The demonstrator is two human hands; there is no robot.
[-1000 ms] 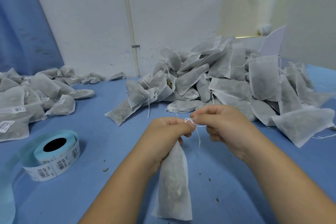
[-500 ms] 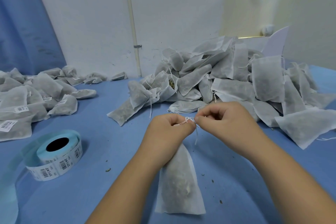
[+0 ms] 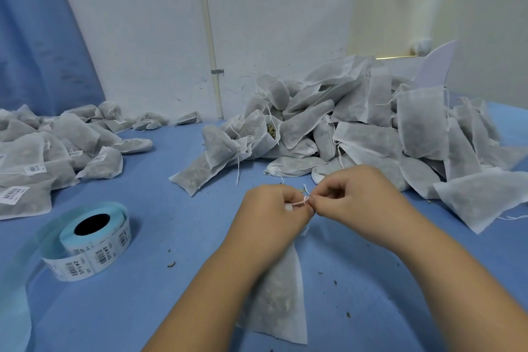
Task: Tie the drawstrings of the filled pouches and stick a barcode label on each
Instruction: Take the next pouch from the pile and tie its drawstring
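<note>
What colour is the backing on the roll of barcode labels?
Pale blue, on the label roll, under white labels with black barcodes. The head view shows it.

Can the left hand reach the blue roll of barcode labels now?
Probably, once freed: the left hand grips the white filled pouch, yet only bare blue cloth separates it from the blue label roll.

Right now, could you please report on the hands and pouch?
Left hand grips pouch neck, right hand pinches drawstring, taut between them. No label seen on pouch. Label roll on left, nothing in the way.
</note>
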